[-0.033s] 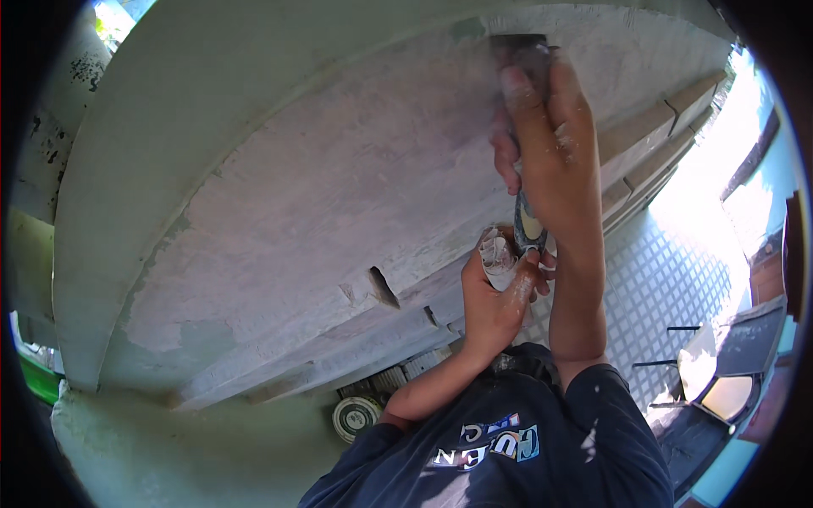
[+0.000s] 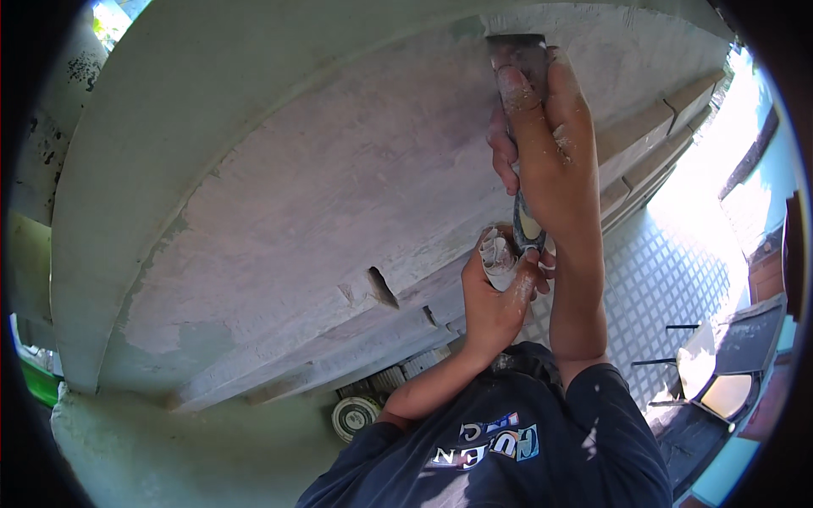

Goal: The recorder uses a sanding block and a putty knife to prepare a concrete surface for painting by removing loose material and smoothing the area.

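In my right hand (image 2: 555,144) is a putty knife (image 2: 518,49), gripped with the thumb laid along its dark blade. The blade's wide edge meets the pale, rough-coated surface (image 2: 339,161) near its upper curved border. Below that hand, the knife's blue and cream handle (image 2: 529,222) reaches down to my left hand (image 2: 498,309). My left fingers close around a small white container (image 2: 500,264) with white paste smeared on it; its lower part is hidden. White smears mark both hands.
A smooth greenish curved band (image 2: 169,152) borders the coated surface. Ledges (image 2: 652,131) with notches run along its lower right side, and a slot (image 2: 383,288) opens lower down. A round-lidded bucket (image 2: 356,417) stands below left. Chairs (image 2: 727,394) stand on the patterned floor (image 2: 669,262) at right.
The putty knife and my right hand have shifted very slightly left, and the blade looks sharper than in its earlier blur. My left hand keeps its place with the container.
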{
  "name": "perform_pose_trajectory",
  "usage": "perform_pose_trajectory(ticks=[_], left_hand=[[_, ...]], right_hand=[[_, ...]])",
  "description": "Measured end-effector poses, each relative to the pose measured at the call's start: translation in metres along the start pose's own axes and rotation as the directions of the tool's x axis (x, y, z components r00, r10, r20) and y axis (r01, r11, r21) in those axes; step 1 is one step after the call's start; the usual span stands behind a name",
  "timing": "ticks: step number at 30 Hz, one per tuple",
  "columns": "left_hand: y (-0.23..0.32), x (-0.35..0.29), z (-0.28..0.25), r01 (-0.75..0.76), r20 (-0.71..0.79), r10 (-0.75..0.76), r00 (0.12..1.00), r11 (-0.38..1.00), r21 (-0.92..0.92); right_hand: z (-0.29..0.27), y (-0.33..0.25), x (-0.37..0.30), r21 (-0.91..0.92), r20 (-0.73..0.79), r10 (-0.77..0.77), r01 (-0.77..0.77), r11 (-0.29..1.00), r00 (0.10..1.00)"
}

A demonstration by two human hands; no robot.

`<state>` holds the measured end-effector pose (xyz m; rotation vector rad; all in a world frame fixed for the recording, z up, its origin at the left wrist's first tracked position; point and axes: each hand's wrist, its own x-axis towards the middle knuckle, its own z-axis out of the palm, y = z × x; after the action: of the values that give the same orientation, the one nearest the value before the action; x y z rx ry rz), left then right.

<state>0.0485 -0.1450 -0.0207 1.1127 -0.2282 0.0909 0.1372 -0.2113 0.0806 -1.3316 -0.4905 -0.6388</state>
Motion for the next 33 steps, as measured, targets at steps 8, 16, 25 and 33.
perform_pose_trajectory(ticks=[8, 16, 25, 33], left_hand=[[0.003, -0.004, -0.006, -0.053, -0.033, 0.053, 0.998, 0.999, 0.002], [0.001, -0.003, -0.01, -0.057, -0.042, 0.056, 0.998, 0.998, -0.004], [-0.001, -0.009, -0.013, -0.109, -0.067, 0.115, 0.991, 0.99, 0.084], [-0.012, -0.017, -0.019, -0.063, 0.012, 0.062, 0.998, 0.965, 0.255]], right_hand=[[0.006, -0.007, -0.003, -0.01, -0.08, 0.068, -0.069, 0.998, 0.994], [0.005, -0.018, -0.008, 0.005, -0.108, 0.219, -0.22, 0.976, 0.97], [0.0, -0.003, -0.03, 0.077, -0.069, 0.073, -0.067, 0.995, 0.995], [-0.016, -0.005, -0.017, 0.323, 0.108, 0.309, -0.327, 0.888, 0.945]])
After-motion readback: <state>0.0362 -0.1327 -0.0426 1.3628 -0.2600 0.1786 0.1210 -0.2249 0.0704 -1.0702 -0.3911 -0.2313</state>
